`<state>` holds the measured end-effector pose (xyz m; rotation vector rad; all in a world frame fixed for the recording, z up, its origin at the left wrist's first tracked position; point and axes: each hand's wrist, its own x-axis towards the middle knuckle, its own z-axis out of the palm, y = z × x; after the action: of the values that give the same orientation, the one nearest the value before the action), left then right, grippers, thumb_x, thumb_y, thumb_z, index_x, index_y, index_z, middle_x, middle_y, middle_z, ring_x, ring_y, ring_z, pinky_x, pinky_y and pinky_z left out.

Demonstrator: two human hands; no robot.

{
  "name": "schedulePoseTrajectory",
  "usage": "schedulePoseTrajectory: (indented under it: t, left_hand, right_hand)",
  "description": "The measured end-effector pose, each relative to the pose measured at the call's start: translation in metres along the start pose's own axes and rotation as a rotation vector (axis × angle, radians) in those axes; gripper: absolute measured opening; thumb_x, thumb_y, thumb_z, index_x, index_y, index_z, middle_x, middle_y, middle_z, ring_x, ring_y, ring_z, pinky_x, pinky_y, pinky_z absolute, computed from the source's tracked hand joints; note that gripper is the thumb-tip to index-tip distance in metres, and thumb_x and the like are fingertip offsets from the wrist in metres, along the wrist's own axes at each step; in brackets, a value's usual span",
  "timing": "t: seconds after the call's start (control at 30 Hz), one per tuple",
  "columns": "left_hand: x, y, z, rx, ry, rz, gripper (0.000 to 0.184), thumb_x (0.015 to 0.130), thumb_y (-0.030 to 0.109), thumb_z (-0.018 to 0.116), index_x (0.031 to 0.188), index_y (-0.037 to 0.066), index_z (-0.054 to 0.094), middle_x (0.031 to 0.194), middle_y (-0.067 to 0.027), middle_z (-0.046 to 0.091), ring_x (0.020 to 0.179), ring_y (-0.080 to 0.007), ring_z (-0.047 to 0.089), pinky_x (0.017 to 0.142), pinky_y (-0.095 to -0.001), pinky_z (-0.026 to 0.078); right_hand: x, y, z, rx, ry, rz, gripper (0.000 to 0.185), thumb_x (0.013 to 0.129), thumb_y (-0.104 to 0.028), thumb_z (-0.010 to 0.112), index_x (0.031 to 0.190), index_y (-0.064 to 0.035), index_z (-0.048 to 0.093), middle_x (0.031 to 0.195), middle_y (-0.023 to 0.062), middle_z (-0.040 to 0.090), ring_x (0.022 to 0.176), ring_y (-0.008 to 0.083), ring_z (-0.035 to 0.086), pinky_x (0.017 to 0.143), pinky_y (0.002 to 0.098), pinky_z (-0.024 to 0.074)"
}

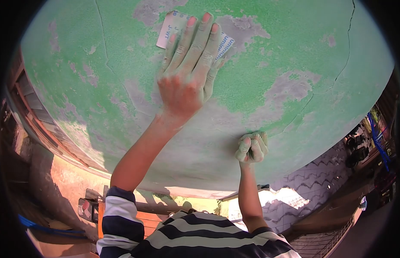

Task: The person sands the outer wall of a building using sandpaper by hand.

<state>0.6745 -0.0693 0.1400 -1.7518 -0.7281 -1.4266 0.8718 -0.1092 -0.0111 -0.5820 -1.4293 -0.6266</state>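
Dust coats both hands. My left hand (185,71) lies with its fingers stretched upward, pressing a piece of printed sandpaper (167,33) against a green wall (135,47). The sheet's white backing with blue letters shows on both sides of the fingers; its rough face is hidden. Lower and to the right, my right hand (252,147) is curled into a fist touching or very near the wall, and nothing shows in it. Grey worn patches (290,88) and thin cracks mark the green paint around the hands.
Below the wall are a patterned tiled floor (314,182) at the right and an orange-brown wooden surface (155,225) near my left sleeve. Wooden window slats (32,96) stand at the far left. Blue piping (379,142) and dark objects are at the right edge.
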Motion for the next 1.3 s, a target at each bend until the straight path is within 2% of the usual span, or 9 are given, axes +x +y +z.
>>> schedulePoseTrajectory:
  t: [0.07, 0.3, 0.6, 0.83, 0.93, 1.0, 1.1, 1.2, 1.3]
  left_hand:
    - [-0.026, 0.016, 0.005, -0.011, 0.025, -0.131, 0.048, 0.096, 0.022, 0.055, 0.142, 0.011, 0.058, 0.149, -0.0034, 0.055, 0.138, -0.0218, 0.051, 0.117, -0.0405, 0.033]
    - [-0.098, 0.061, 0.021, -0.062, -0.206, 0.156, 0.045, 0.094, 0.02, 0.053, 0.138, 0.015, 0.063, 0.146, -0.0008, 0.058, 0.136, -0.0192, 0.053, 0.117, -0.0376, 0.033]
    - [-0.065, 0.063, 0.018, -0.028, 0.018, -0.284, 0.043, 0.098, 0.015, 0.052, 0.138, 0.0, 0.059, 0.146, -0.0212, 0.054, 0.139, -0.0412, 0.047, 0.116, -0.0506, 0.033]
    - [-0.089, 0.067, 0.018, -0.035, -0.238, 0.056, 0.042, 0.097, 0.021, 0.052, 0.134, 0.004, 0.064, 0.141, -0.0194, 0.059, 0.134, -0.0388, 0.053, 0.115, -0.0504, 0.034]
    - [-0.031, 0.033, 0.007, -0.022, -0.077, -0.141, 0.044, 0.096, 0.017, 0.054, 0.136, 0.002, 0.062, 0.144, -0.0201, 0.056, 0.137, -0.0389, 0.05, 0.116, -0.0511, 0.033]
    - [-0.021, 0.013, 0.012, -0.016, 0.227, -0.282, 0.049, 0.096, 0.021, 0.057, 0.143, 0.008, 0.057, 0.149, -0.0095, 0.054, 0.14, -0.0296, 0.048, 0.118, -0.0429, 0.031]
    - [-0.075, 0.058, 0.019, -0.003, 0.003, -0.317, 0.045, 0.097, 0.021, 0.054, 0.14, 0.01, 0.061, 0.149, -0.0076, 0.055, 0.14, -0.0267, 0.049, 0.119, -0.041, 0.031]
    - [-0.118, 0.069, 0.026, 0.048, -0.126, -0.081, 0.042, 0.099, 0.022, 0.05, 0.137, 0.013, 0.064, 0.148, -0.0048, 0.056, 0.14, -0.0227, 0.05, 0.118, -0.0392, 0.032]
    - [-0.074, 0.037, 0.007, 0.007, -0.146, 0.07, 0.04, 0.097, 0.018, 0.052, 0.133, 0.012, 0.067, 0.14, -0.0105, 0.062, 0.135, -0.0323, 0.054, 0.117, -0.0426, 0.033]
  right_hand:
    - [0.003, -0.001, 0.002, 0.025, -0.004, 0.009, 0.028, 0.089, -0.006, 0.064, 0.064, -0.0078, 0.053, 0.061, 0.0036, 0.059, 0.054, 0.0218, 0.047, 0.055, 0.0329, 0.0346]
    - [0.002, 0.002, -0.006, 0.068, -0.05, -0.015, 0.024, 0.088, -0.009, 0.066, 0.067, -0.01, 0.055, 0.065, 0.0022, 0.063, 0.056, 0.0203, 0.05, 0.057, 0.0328, 0.0359]
    - [0.003, 0.003, -0.012, 0.195, -0.089, -0.004, 0.032, 0.093, -0.009, 0.062, 0.062, -0.0093, 0.054, 0.061, 0.0015, 0.062, 0.057, 0.0199, 0.052, 0.056, 0.0317, 0.0392]
    - [-0.003, 0.003, -0.01, 0.255, -0.063, 0.041, 0.027, 0.089, -0.009, 0.062, 0.062, -0.0102, 0.056, 0.062, 0.0018, 0.063, 0.054, 0.0194, 0.053, 0.055, 0.0318, 0.0388]
    - [-0.003, 0.003, -0.005, 0.296, 0.08, 0.016, 0.047, 0.097, -0.013, 0.051, 0.051, -0.0103, 0.051, 0.052, 0.0036, 0.06, 0.047, 0.0178, 0.049, 0.049, 0.0304, 0.0354]
    - [-0.004, 0.005, -0.003, 0.304, 0.104, 0.012, 0.049, 0.098, -0.015, 0.05, 0.05, -0.0098, 0.051, 0.051, 0.0041, 0.06, 0.046, 0.0177, 0.049, 0.048, 0.0304, 0.0353]
    - [-0.005, 0.004, 0.001, 0.275, 0.143, 0.031, 0.054, 0.101, -0.018, 0.045, 0.048, -0.0088, 0.05, 0.049, 0.0052, 0.059, 0.045, 0.0177, 0.049, 0.048, 0.0299, 0.036]
    - [-0.002, -0.006, 0.005, 0.236, 0.17, 0.117, 0.058, 0.102, -0.019, 0.038, 0.045, -0.0069, 0.049, 0.047, 0.007, 0.056, 0.045, 0.0186, 0.048, 0.049, 0.0302, 0.0375]
    - [0.007, -0.016, 0.013, 0.201, 0.234, 0.221, 0.061, 0.102, -0.018, 0.034, 0.044, -0.0053, 0.048, 0.045, 0.0085, 0.053, 0.045, 0.0195, 0.047, 0.05, 0.0308, 0.0389]
